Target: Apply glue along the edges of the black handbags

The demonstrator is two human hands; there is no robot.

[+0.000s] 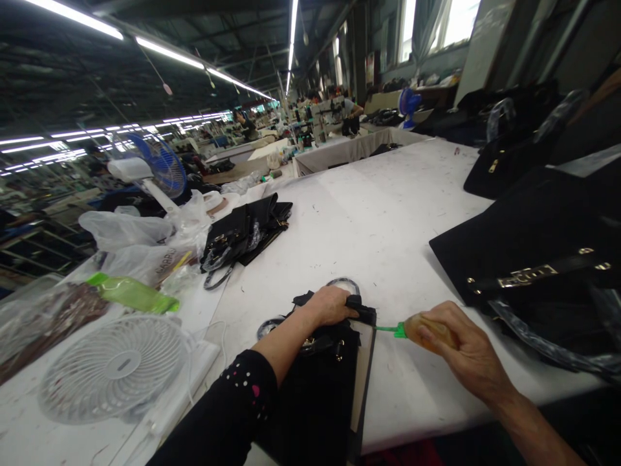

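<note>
A black handbag point(310, 395) with clear-wrapped handles and gold-coloured fittings lies on the white table in front of me. My left hand point(332, 306) is closed on the black edge strip near the bag's top, its fingertips partly hidden against the dark material. In my right hand point(463, 349) is a squeeze bottle point(429, 331) of amber liquid with a green nozzle. The bottle lies sideways, fingers wrapped round it, its thin tip reaching the bag's right edge close to my left fingertips. A pale lining strip shows along that edge.
More black bags point(543, 239) crowd the table's right side, and another folded bag point(247, 226) lies at the back left. A white fan point(119, 366), a green bottle point(136, 292) and plastic wrap point(126, 230) are on the left. A blue fan point(158, 165) stands behind.
</note>
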